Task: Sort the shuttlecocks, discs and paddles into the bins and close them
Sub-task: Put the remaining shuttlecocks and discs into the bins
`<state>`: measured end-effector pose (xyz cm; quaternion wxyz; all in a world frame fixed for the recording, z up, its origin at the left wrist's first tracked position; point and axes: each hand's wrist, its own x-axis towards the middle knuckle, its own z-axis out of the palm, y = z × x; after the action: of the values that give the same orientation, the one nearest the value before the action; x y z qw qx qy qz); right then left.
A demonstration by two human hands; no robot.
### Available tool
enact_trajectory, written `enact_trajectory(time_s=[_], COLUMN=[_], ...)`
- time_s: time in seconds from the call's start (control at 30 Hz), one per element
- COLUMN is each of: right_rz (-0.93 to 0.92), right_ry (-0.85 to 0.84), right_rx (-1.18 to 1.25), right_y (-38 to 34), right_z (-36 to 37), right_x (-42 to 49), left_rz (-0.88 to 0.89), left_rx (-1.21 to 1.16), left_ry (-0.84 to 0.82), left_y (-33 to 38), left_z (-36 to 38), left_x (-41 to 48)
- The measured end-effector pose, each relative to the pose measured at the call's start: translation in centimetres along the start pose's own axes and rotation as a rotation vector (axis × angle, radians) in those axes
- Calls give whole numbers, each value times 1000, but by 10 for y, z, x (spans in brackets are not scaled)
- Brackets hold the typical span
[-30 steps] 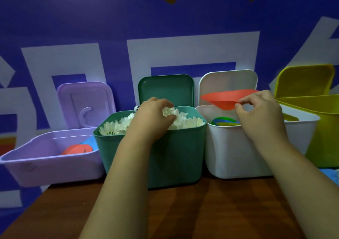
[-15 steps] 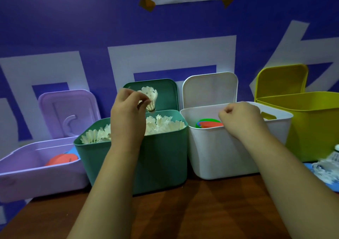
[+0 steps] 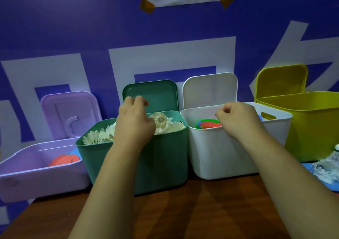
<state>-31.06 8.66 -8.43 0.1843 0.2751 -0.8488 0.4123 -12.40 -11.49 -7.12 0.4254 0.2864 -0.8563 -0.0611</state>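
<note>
Risk: the square green plastic bin (image 3: 165,156) is heaped to its rim with white feather shuttlecocks (image 3: 97,137). The top one (image 3: 161,122) could spill out, or the lid could crush feathers.

The left hand (image 3: 134,123) hovers over the pile, loosely curled, holding nothing. The right hand (image 3: 236,119) is clenched and empty over the white plastic bin (image 3: 220,152) of coloured discs (image 3: 207,124).

The shallow purple bin (image 3: 36,172) far left holds an orange paddle (image 3: 63,160). All lids are up.

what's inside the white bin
A stack of discs lies in the white bin: green, orange-red and a blue edge show. The right hand covers part of the stack, and the bin's front wall hides anything lower down.
</note>
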Motion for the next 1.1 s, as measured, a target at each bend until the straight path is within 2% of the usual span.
enact_trajectory(time_s=[0.1, 0.17, 0.33, 0.4, 0.47, 0.6, 0.77, 0.87, 0.97, 1.1], right_rz=[0, 8, 16, 21, 26, 25, 22, 30, 19, -23], right_ry=[14, 11, -3, -7, -14, -13, -26, -19, -12, -23], right_rx=[22, 34, 38, 45, 41, 33, 28, 19, 24, 73], right_y=[1, 0, 1, 2, 2, 1, -1, 0, -1, -6], right_z=[0, 0, 2, 3, 3, 5, 5, 6, 7, 1], right_x=[-1, -1, 0, 1, 2, 2, 1, 0, 0, -4], left_rz=[51, 49, -53, -69, -97, -186, -283, -258, -241, -176], left_rx=[1, 26, 4, 21, 52, 181, 146, 143, 113, 39], left_ry=[-131, -156, -56, -64, -82, -6, -235, -340, -280, -94], left_y=[-6, -8, -6, -10, -13, -19, -23, -20, -19, -9], left_z=[3, 6, 2, 1, 1, -10, -12, -14, -17, -24], left_x=[1, 1, 4, 6, 6, 5, 2, 2, 1, 0])
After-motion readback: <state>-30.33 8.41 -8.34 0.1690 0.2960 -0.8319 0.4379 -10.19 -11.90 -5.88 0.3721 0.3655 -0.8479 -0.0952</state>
